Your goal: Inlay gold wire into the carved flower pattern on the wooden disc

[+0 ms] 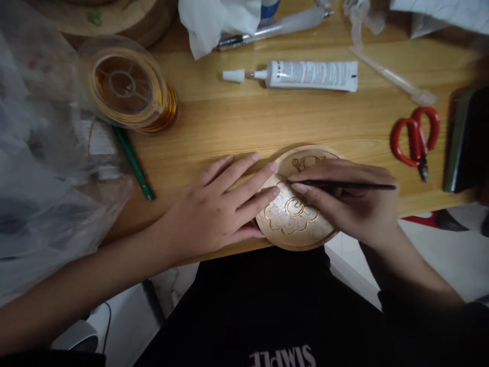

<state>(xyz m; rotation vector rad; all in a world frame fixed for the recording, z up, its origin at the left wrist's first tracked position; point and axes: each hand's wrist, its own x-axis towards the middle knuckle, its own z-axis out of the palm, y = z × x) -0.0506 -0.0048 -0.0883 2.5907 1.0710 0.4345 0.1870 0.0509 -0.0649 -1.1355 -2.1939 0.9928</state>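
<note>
A round wooden plate [292, 240] lies at the table's front edge, bearing a drawn flower partly outlined in gold wire [292, 233]. My left hand [225, 204] is open, its fingers spread and their tips resting on or against the plate's left rim. Over the plate's right side, my right hand [344, 196] is closed on slim dark tweezers [344, 185]. Their tips touch or hover just above the upper part of the flower drawing. More gold wire shapes [307, 162] show near the far rim, partly covered by my right hand.
A spool of gold wire [132, 84] and a green pen [133, 163] are at left, beside crumpled plastic [42, 168]. Behind the plate lie a glue tube [311, 75], its white cap [233, 76] and a plastic dropper [393, 76]. Red-handled cutters [415, 137] and a dark phone-like object [468, 140] lie right.
</note>
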